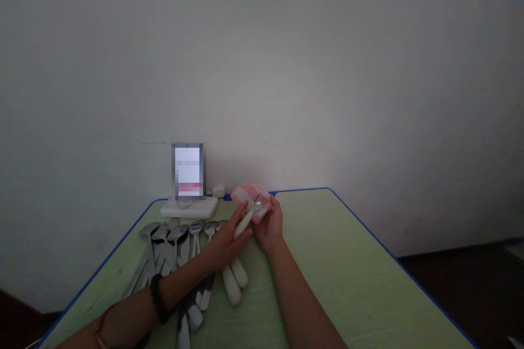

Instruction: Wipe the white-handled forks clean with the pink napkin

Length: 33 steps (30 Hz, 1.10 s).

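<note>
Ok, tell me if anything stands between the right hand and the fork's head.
The pink-and-white cloth does: held in the right hand, it lies between that hand and the fork's head.

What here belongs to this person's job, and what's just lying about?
In use: pale-handled fork, in the left hand; pink-and-white cloth, in the right hand; probably the nearby cutlery.

Seemingly unused: lit screen; white base; small white object.

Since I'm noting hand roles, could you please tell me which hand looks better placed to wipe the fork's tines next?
Probably the right hand: it holds the cloth behind the tines, while the left hand holds the fork by its pale handle.
</note>
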{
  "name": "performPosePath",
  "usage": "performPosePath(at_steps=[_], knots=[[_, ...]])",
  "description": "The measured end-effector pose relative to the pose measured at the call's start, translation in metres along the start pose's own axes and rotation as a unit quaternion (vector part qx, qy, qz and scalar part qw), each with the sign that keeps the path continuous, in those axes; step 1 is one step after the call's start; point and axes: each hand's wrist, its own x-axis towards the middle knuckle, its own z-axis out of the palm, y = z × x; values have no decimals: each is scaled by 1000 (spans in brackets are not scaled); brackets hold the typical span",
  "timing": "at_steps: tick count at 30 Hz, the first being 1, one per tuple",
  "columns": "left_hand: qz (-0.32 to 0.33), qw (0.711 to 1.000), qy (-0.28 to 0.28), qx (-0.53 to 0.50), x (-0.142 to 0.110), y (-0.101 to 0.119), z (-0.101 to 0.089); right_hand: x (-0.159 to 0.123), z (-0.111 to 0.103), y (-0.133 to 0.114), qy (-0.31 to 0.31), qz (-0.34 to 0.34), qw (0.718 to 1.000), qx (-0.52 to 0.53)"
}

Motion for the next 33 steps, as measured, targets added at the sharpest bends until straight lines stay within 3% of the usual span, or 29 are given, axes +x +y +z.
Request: performPosePath(at_steps=[3,10,16,20,23,27,33], knots=[[-19,1000,-1,-1,-1,7,-1,1,-2,0,12,-17,1000,7],[-29,994,95,-45,0,5,-4,2,-7,-1,23,-43,999,10],[-18,999,42,3,3,-4,-2,1,-5,0,-4,-19,1000,11],[-51,997,-16,-46,2,-6,-1,0,-10,-1,-8,-5,1000,8],[-61,995,-15,-72,3,-4,-2,0,-12,-2,5,-16,1000,22],[-73,997,-3,-28,4,0,-5,3,-10,-4,32,-44,997,45],[-60,998,15,8,3,-1,-7,7,-8,4,12,-44,998,-33]])
